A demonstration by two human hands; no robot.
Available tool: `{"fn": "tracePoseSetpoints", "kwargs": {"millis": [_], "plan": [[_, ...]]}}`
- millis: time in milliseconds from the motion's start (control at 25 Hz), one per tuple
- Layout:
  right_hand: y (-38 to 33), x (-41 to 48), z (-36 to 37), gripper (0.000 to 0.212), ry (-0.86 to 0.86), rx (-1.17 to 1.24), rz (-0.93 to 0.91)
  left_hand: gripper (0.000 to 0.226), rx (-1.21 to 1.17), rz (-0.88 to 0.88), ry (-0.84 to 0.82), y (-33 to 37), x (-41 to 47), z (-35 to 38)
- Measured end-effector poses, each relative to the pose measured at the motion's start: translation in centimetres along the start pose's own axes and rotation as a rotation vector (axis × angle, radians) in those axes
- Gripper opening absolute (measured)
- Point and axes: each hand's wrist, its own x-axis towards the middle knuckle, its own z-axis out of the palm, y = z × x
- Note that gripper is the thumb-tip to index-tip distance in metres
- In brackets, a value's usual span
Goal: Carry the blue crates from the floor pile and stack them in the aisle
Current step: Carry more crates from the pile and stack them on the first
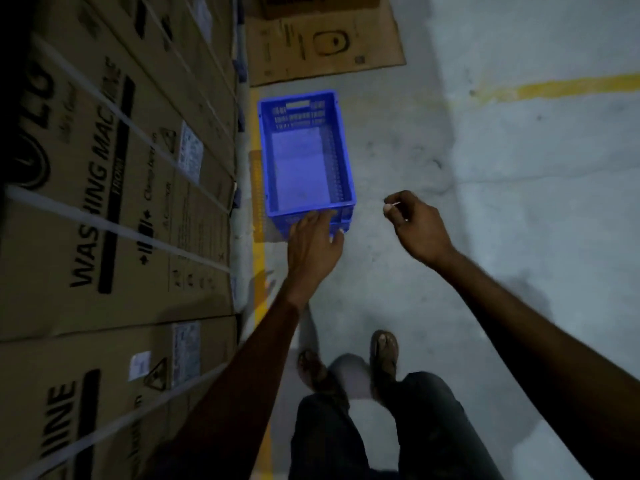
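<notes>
– Grey concrete floor (398,271) of a dim aisle, is that what runs under both arms?

– Yes, with a yellow line (259,271) painted along it just left of the left forearm, and another yellow stripe (554,88) far beyond the right hand.

– What stands left of the left hand?

– Stacked cardboard boxes (114,188) printed "WASHING MACHINE", bound with pale straps (104,220), forming a wall well to the left of that hand.

– And the blue crate (304,161)?

– It sits upright and empty on the floor directly ahead of the left hand, close beside the boxes, its left side over the yellow line. It lies ahead and to the left of the right hand, apart from it.

– Is the left hand (313,244) holding it?

– Its fingers are spread loose and lie against the crate's near end wall, touching but not wrapped around the rim; I cannot tell whether any real grasp is made.

– The right hand (417,225)?

– Raised over bare floor to the right of the crate, fingers curled inward, thumb and forefinger pinching a small pale sliver (393,205) I cannot identify.

– Anything beyond the hands?

– Flattened cardboard (322,46) on the floor past the crate's far end, and below the arms, two sandalled feet (382,355) and dark trousers (346,438)
</notes>
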Motion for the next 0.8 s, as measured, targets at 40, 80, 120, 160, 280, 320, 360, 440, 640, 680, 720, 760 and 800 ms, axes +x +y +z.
{"fn": "tracePoseSetpoints", "kwargs": {"millis": [40, 80, 120, 160, 280, 320, 360, 440, 640, 680, 720, 760, 800], "plan": [[-0.3, -1.6, -2.2, 0.023, -0.005, -0.008, -0.023, 0.046, -0.016, 0.008, -0.025, 2.3, -1.2, -0.8], [-0.5, -3.1, -5.0, 0.025, 0.002, -0.029, -0.038, 0.046, -0.023, 0.034, -0.038, 5.3, -2.0, -1.7], [-0.2, -4.6, -7.4, 0.027, 0.012, -0.053, -0.034, 0.046, -0.033, 0.059, -0.043, 7.9, -2.6, -2.3], [0.5, -5.8, -9.7, 0.029, 0.033, -0.068, -0.025, 0.046, -0.031, 0.106, -0.024, 10.4, -3.1, -2.6], [4.7, -8.6, -17.4, 0.028, 0.129, -0.057, 0.014, 0.044, -0.004, 0.292, 0.045, 18.5, -3.8, -2.2], [6.7, -9.2, -20.1, 0.027, 0.162, -0.05, 0.029, 0.044, 0.004, 0.331, 0.056, 21.3, -3.5, -1.6], [8.7, -9.5, -22.4, 0.027, 0.193, -0.049, 0.044, 0.044, 0.013, 0.361, 0.057, 23.9, -3.0, -0.9], [12.8, -9.9, -27.3, 0.027, 0.244, -0.08, 0.055, 0.047, 0.035, 0.421, 0.055, 29.6, -1.6, 1.1], [21.5, -10.1, -39.1, 0.03, 0.326, -0.087, 0.139, 0.045, 0.004, 0.538, 0.02, 44.9, 1.1, 4.6], [23.0, -9.9, -41.3, 0.03, 0.351, -0.064, 0.157, 0.044, -0.003, 0.561, 0.004, 47.8, 1.6, 5.3], [24.4, -9.5, -43.1, 0.029, 0.382, -0.038, 0.171, 0.043, -0.009, 0.582, -0.015, 50.3, 2.2, 6.0], [25.8, -9.0, -44.6, 0.029, 0.415, -0.01, 0.188, 0.043, -0.015, 0.601, -0.035, 52.6, 2.8, 6.7], [27.3, -8.2, -46.1, 0.028, 0.445, 0.023, 0.205, 0.042, -0.024, 0.619, -0.056, 54.9, 3.8, 7.5]]}}
